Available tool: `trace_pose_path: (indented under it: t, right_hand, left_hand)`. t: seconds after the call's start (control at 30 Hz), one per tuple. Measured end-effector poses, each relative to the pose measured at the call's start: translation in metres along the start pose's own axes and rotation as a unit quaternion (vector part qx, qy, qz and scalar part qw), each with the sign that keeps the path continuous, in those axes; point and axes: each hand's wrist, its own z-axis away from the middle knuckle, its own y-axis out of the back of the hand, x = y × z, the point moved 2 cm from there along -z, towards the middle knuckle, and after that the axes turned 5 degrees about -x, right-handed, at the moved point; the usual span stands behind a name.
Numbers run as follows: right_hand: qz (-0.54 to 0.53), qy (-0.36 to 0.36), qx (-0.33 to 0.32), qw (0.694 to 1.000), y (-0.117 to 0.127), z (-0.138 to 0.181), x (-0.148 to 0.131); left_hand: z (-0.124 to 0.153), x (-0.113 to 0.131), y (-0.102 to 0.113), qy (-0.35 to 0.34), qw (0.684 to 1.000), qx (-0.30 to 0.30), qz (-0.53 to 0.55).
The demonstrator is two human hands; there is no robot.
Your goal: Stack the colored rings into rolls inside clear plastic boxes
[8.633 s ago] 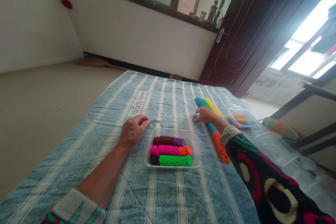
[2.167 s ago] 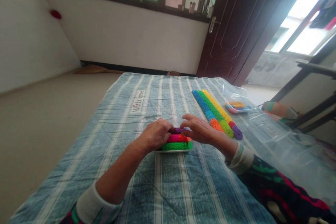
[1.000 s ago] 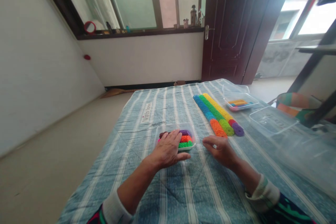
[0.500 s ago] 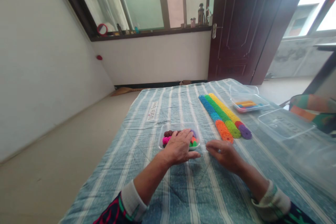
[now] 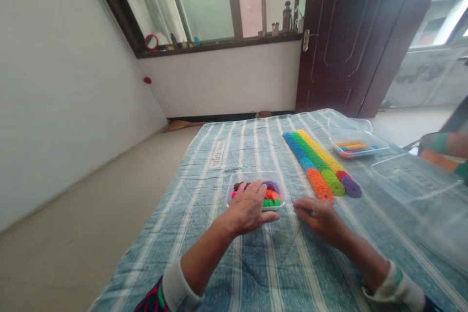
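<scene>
Possibly the colourful rolls (image 5: 271, 203) inside the box (image 5: 256, 176) could shift out of line if the left hand (image 5: 249, 207), spread flat over them without clenching, presses unevenly, while the right hand (image 5: 320, 219), loosely half curled just right of the box, grasps nothing visible.

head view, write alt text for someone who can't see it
A person's left hand lies over bright textured pieces in a clear plastic box on a striped blue cloth; the loosely curled right hand is to the box's right. Beyond that hand lie three long multicoloured rows side by side.
</scene>
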Motion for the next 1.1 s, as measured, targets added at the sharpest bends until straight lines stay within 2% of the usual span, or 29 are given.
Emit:
trace_pose_path:
  t: [0.13, 0.4, 0.9, 1.1]
  right_hand:
    - [0.01, -0.001, -0.007, 1.0, -0.002, 0.0, 0.0]
    - [0.0, -0.017, -0.011, 1.0, 0.0, -0.001, -0.001]
    - [-0.009, -0.003, -0.004, 1.0, 0.001, -0.003, -0.003]
    - [-0.003, -0.007, 0.002, 1.0, -0.001, -0.002, -0.001]
  left_hand:
    - [0.015, -0.022, 0.006, 0.057, 0.998, 0.021, -0.015]
    - [0.015, -0.035, 0.009, 0.033, 0.999, 0.006, 0.0]
    - [0.014, -0.026, 0.018, 0.042, 0.998, -0.039, -0.011]
    - [-0.004, 0.004, 0.013, -0.05, 0.998, -0.044, 0.007]
